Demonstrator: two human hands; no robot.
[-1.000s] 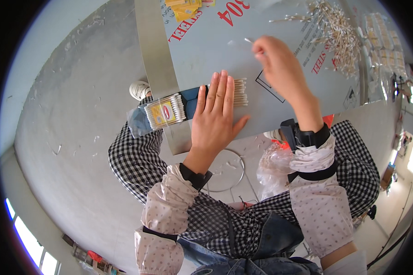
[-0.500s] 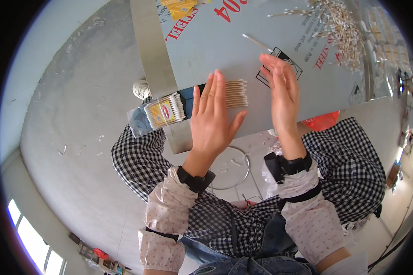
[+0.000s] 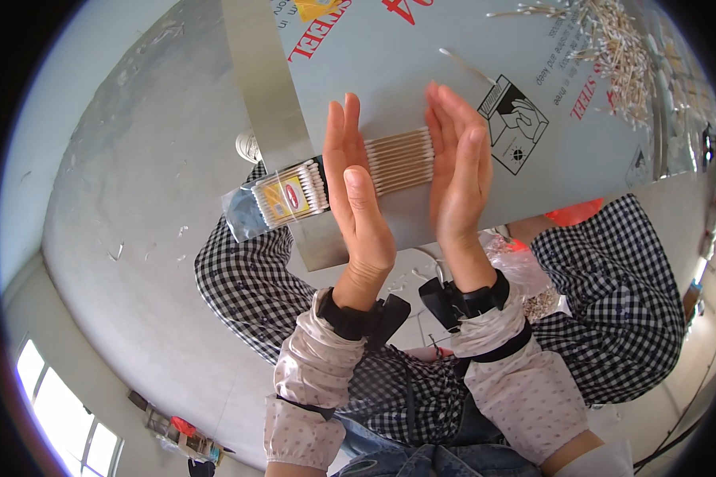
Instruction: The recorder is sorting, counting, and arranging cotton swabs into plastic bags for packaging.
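A flat row of cotton swabs with pale wooden sticks lies on the work surface between my hands. My left hand stands on edge at the row's left ends, fingers stretched out and thumb up. Against the white tips on the right rests my right hand, its fingers extended and slightly curved. Neither hand grips anything. Just left of my left hand is a clear packet of cotton swabs with a yellow card inside; its right part is hidden behind that hand.
A single cotton swab lies beyond my right hand. A heap of loose swabs fills the far right, beside packed ones. Yellow cards sit at the far left. The sheet-covered table ends near my wrists.
My left hand has turned from lying flat over the swabs to standing on edge at their left ends. My right hand has moved left to their right tips, baring the row.
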